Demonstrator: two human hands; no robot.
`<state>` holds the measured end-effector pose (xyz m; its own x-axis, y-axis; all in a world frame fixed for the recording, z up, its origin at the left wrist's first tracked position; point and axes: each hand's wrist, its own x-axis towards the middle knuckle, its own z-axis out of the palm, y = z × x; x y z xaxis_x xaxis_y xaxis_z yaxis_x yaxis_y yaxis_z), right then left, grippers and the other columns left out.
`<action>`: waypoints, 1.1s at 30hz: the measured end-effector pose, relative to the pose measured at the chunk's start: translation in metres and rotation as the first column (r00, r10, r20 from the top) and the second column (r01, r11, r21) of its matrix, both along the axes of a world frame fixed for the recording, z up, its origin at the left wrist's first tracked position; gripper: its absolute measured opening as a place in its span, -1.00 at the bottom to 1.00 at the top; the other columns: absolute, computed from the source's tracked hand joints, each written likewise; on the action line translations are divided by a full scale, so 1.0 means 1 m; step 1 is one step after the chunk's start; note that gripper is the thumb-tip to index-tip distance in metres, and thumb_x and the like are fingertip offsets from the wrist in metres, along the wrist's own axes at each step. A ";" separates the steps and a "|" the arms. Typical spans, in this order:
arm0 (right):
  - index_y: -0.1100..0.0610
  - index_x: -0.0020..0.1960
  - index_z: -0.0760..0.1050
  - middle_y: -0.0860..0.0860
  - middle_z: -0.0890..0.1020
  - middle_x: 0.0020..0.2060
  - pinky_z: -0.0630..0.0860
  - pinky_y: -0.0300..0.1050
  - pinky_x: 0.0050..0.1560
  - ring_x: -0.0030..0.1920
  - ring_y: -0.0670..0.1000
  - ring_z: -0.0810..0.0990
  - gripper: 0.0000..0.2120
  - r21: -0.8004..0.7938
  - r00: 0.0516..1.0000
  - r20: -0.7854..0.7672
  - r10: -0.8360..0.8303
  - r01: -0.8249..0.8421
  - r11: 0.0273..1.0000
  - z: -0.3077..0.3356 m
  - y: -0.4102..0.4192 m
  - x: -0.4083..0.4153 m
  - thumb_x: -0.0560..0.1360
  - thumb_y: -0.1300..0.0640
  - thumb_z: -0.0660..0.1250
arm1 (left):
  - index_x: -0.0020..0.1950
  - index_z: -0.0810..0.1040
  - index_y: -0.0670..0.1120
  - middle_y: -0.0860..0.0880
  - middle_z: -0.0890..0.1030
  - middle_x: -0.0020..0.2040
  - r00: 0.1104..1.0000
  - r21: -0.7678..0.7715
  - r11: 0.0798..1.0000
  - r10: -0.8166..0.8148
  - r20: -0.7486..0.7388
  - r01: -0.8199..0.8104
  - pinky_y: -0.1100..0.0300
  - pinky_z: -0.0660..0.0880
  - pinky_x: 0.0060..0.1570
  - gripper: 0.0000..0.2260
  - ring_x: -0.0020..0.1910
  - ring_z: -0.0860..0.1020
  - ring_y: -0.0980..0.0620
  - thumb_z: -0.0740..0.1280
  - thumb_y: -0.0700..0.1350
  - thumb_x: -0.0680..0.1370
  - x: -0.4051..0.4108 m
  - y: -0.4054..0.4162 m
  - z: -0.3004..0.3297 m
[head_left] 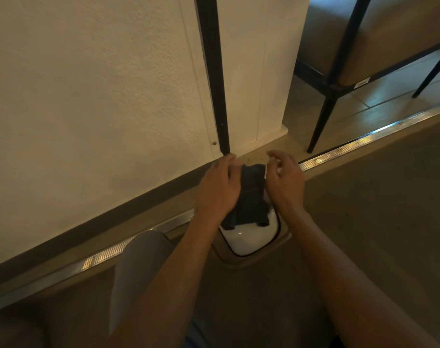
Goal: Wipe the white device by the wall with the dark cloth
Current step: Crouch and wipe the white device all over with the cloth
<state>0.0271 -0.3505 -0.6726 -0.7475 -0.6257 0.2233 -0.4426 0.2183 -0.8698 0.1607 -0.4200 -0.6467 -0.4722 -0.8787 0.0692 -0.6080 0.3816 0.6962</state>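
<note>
A glossy white device [249, 238] with a thin black rim sits on the floor close to the wall. A dark folded cloth [251, 194] lies draped over its top. My left hand [220, 187] presses against the cloth's left side, thumb toward the wall, and seems to hold its edge. To the right of the cloth hovers my right hand [285, 180], fingers curled and apart, with nothing in it. The far half of the device is hidden under the cloth and both hands.
A cream wall [93, 96] with a dark baseboard runs on the left, crossed by a black vertical strip [215, 71]. A metal floor track [364, 141] runs diagonally behind the device. A black-legged chair [324, 116] stands at the upper right. My knee [138, 257] is at lower left.
</note>
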 end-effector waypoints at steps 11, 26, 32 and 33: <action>-0.09 0.43 0.33 -0.01 0.41 0.40 0.24 0.22 0.45 0.44 0.10 0.31 -0.53 0.522 0.816 -0.320 0.481 -0.272 0.808 -0.003 -0.012 0.045 0.61 -0.26 0.01 | 0.20 0.52 0.04 0.11 0.51 0.06 0.902 0.219 0.929 0.349 -0.253 -0.298 0.10 0.44 0.17 -0.67 0.07 0.49 0.13 0.00 0.10 0.72 0.035 0.028 -0.040; 0.09 0.32 0.46 0.10 0.55 0.21 0.48 0.01 0.17 0.14 0.08 0.54 -0.66 0.454 0.879 -0.136 0.457 -0.355 0.817 0.000 -0.026 0.015 0.70 -0.04 0.09 | 0.30 0.57 0.00 0.00 0.57 0.23 0.917 0.045 0.934 0.358 -0.176 -0.355 0.21 0.38 0.11 -0.59 0.17 0.51 0.07 0.12 0.20 0.65 0.033 0.027 -0.053; 0.14 0.37 0.45 0.13 0.54 0.31 0.34 0.17 0.40 0.34 0.14 0.47 -0.59 0.298 0.855 -0.451 0.258 -0.129 0.946 -0.019 0.005 0.056 0.67 -0.05 0.07 | 0.31 0.56 -0.03 -0.02 0.57 0.24 0.928 0.029 0.945 0.326 -0.182 -0.326 0.26 0.35 0.11 -0.55 0.14 0.43 0.19 0.08 0.19 0.63 0.036 0.028 -0.053; 0.14 0.34 0.47 0.13 0.56 0.26 0.37 0.15 0.37 0.28 0.13 0.51 -0.60 0.330 0.857 -0.436 0.276 -0.133 0.934 -0.015 -0.001 0.051 0.67 -0.05 0.08 | 0.32 0.56 -0.03 -0.02 0.56 0.25 0.932 0.015 0.946 0.321 -0.170 -0.323 0.26 0.34 0.12 -0.57 0.14 0.43 0.19 0.10 0.17 0.64 0.036 0.027 -0.053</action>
<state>0.0785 -0.3512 -0.6879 -0.4457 -0.8413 0.3059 -0.8417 0.2776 -0.4631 0.1965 -0.3933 -0.7001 -0.1446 -0.9802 0.1353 -0.5744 0.1945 0.7951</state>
